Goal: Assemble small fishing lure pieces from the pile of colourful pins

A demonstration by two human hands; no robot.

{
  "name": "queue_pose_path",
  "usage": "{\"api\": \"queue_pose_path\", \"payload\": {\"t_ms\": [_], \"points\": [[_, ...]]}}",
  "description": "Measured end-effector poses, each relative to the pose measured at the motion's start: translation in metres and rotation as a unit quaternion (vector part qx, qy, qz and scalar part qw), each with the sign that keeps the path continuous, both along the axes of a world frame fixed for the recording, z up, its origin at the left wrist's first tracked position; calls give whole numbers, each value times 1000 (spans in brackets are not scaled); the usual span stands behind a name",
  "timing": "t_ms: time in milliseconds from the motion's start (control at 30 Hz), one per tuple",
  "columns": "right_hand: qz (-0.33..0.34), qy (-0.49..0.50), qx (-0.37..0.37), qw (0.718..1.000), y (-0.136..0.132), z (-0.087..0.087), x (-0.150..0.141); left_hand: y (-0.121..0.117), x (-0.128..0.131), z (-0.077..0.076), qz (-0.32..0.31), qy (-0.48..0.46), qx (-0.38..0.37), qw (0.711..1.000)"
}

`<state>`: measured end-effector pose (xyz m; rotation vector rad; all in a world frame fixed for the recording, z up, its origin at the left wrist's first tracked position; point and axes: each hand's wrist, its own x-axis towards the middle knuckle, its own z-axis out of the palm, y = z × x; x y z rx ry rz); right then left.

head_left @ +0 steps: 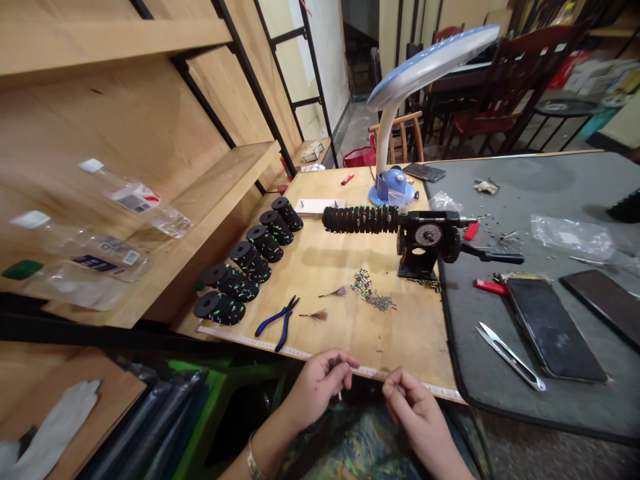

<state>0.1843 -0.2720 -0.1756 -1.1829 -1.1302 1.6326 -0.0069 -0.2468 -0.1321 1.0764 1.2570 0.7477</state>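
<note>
My left hand (326, 381) is curled at the table's front edge, its fingers closed. A dark bit shows among the fingers and a small pale end sticks out below, too small to name. My right hand (411, 401) is closed in a pinch a short way to the right; whatever lies between its fingertips is hidden. Beyond the hands lie blue-handled pliers (281, 325), two small feathery pieces, one with an orange spot (319, 315), and a pile of coloured beads with small metal pieces (367, 288). A measuring tape (295, 351) runs along the edge.
A hand-cranked winder (425, 243) carries a row of black discs wound with speckled cord (360, 219). Several black spools (250, 263) line the left. A lamp (387, 183) stands behind. On the grey mat (480, 413) are snips (510, 357), phones (557, 330) and a plastic bag (573, 235).
</note>
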Motion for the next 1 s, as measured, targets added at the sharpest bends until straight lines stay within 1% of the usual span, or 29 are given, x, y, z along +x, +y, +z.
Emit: {"api": "queue_pose_path", "payload": {"t_ms": [100,267,333,400,467,533,600,667,767,833,933,1000], "points": [[-9,-29,27,999,2,3,1,-6,13,2,-31,-7,-7,999],[-16,-77,61,995,1,7,0,-5,24,4,-16,-11,-8,1000],[-16,-103,77,992,1,7,0,-3,24,3,-6,7,-2,1000],[2,-125,87,988,3,9,4,-2,23,2,-2,28,13,1000],[22,-141,84,986,8,14,11,-2,21,3,-7,52,32,998],[15,-157,75,985,14,21,21,-3,20,5,-15,90,56,994],[-16,-172,69,983,19,31,31,-5,20,10,-26,140,87,986],[-25,-159,71,984,20,40,34,-8,21,16,-45,188,126,973],[24,-108,75,991,17,49,23,-11,23,25,-90,227,193,950],[66,-94,77,990,14,50,11,-13,22,30,-121,234,236,935],[109,-107,81,985,12,46,-2,-15,17,35,-156,257,274,914],[121,-139,94,978,13,44,-5,-16,13,35,-171,282,275,903]]}}
